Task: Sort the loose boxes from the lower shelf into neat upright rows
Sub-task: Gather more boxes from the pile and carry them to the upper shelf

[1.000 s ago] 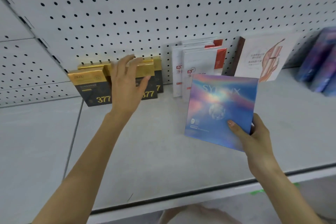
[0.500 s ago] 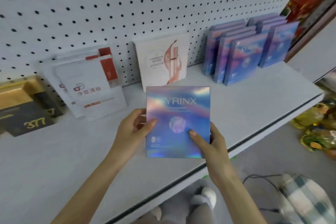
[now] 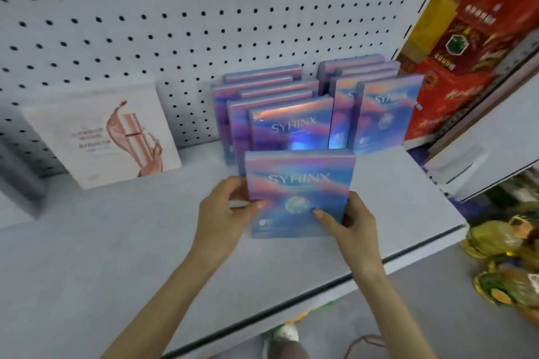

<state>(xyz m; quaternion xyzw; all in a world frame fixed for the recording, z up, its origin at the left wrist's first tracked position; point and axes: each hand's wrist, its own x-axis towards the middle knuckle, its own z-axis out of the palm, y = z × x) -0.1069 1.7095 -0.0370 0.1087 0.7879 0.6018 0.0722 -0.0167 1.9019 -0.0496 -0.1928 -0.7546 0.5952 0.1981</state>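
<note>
Holographic blue-and-pink flat box marked SYRINX [image 3: 297,183]: I see it held upright in both hands, its printed face towards me, low over the front half of a white shelf [image 3: 116,242]. I cannot tell whether its lower edge touches the shelf.

The left hand [image 3: 224,213] grips the box's left edge, with the thumb on the front face and the fingers curled behind. The right hand [image 3: 350,221] grips its lower right corner the same way, thumb on the front and fingers wrapped round the back.

Just behind the box stands a row of matching holographic boxes [image 3: 291,125], upright, one behind another, running back to a white pegboard wall [image 3: 175,23]. Behind the box and to its right stands a second row of the same boxes [image 3: 382,114], close beside the first.

Well to the left of the box, a white square carton printed with a pink liquid splash [image 3: 102,137] leans back against the pegboard wall. Above and to the right of the box are tall red-and-gold packages [image 3: 466,52]. Below it and to the right, beyond the shelf's edge, lie blurred gold-and-green wrapped items [image 3: 501,242]. Straight below the box, under the shelf, I see a pale shoe [image 3: 285,332].
</note>
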